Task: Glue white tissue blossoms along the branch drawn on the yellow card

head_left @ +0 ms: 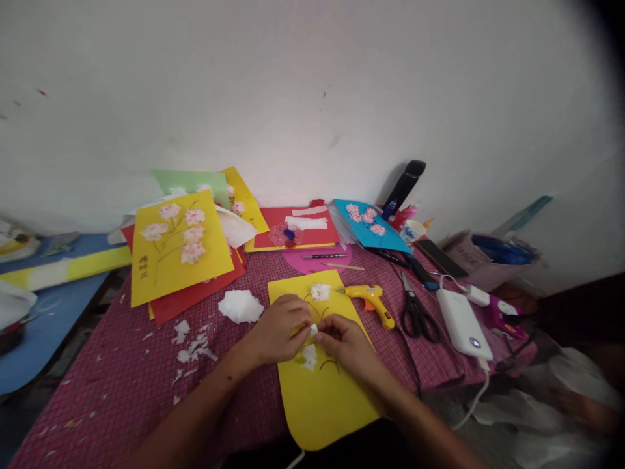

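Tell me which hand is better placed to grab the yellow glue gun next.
The right hand, probably: the yellow glue gun lies closer to it, handle angled toward the right, while the left hand is farther away. Both hands' fingers are at a small white paper piece.

Paper sheet [332,413] is lying at near centre of the worktop [112,404]. Paper piece [313,330] is sitting between left hand [280,329] and right hand [347,344], over the sheet. Glue gun [374,298] is lying right, its nozzle overhanging the sheet's far edge region. Scissors [414,311] are lying right of it, power bank [459,316] beyond them, farther right. Tissue [240,306] is lying left of the sheet. Flower pictures [209,251] are lying piled far left, flower card [366,227] far right, card stack [315,237] between. Wall [293,98] is standing behind.
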Demonstrator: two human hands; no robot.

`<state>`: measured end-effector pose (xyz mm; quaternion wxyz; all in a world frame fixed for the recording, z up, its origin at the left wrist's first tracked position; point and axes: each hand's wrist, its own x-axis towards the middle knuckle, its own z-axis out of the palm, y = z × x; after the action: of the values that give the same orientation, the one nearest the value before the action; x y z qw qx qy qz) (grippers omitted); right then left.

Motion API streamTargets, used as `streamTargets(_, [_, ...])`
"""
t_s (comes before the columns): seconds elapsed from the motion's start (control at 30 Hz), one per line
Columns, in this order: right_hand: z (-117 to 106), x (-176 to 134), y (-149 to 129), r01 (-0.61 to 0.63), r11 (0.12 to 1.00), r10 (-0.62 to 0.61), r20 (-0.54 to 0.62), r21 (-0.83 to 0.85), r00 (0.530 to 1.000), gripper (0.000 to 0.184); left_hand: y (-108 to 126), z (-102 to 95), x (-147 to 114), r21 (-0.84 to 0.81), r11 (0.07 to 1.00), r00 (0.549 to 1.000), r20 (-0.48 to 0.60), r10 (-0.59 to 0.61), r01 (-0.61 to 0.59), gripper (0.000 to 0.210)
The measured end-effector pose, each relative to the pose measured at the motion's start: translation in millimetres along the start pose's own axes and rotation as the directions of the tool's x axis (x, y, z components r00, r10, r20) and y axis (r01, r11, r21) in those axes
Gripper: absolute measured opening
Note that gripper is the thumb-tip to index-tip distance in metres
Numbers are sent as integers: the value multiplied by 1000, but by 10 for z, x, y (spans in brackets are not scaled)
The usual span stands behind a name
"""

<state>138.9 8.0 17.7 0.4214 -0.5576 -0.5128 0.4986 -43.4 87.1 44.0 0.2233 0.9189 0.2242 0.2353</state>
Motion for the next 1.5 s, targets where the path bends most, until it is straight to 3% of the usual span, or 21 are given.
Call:
streamTargets(0.13, [22,25,-15,-70,996,71,-19,47,997,21,20,-6,-14,-24,1000,1000,26,-18,18,12])
streamTargets(0.3, [-4,38,19,-135,974,139,-11,182,990,22,51,-7,-43,-97,993,997,59,-57,63,50])
streamTargets(0.37, [-12,42,25,-161,958,162,16,236,987,24,53,5,-40,-101,992,996,58,-66,71,46])
streamTargets(0.53, [-9,45,4,-171,943,165,44,286,985,24,24,44,-14,-98,995,1000,-1,-3,3,12])
streamTargets(0.73, [-14,39,-15,-167,950,158,57,265,986,21,-6,74,-4,-94,994,998,-40,50,-53,12])
streamTargets(0.87, [-91,-7,6,-123,981,125,-4,150,992,14,-62,65,-13,-70,997,998,-69,13,-17,13])
streamTargets(0.97, [-194,-76,46,-6,996,-4,-107,-93,994,12,-132,46,-12,-40,997,994,-84,-70,67,15])
streamTargets(1.13, [-289,-167,104,124,908,-188,-125,-400,974,14,-190,10,126,142,975,985,-24,-170,172,17])
streamTargets(1.37, [-269,-185,167,216,865,-280,-77,-453,957,13,-107,-23,553,535,841,973,142,-182,80,23])
streamTargets(1.5, [-293,-185,196,238,873,-300,-83,-426,950,13,-86,-17,705,627,779,951,251,-182,-16,21])
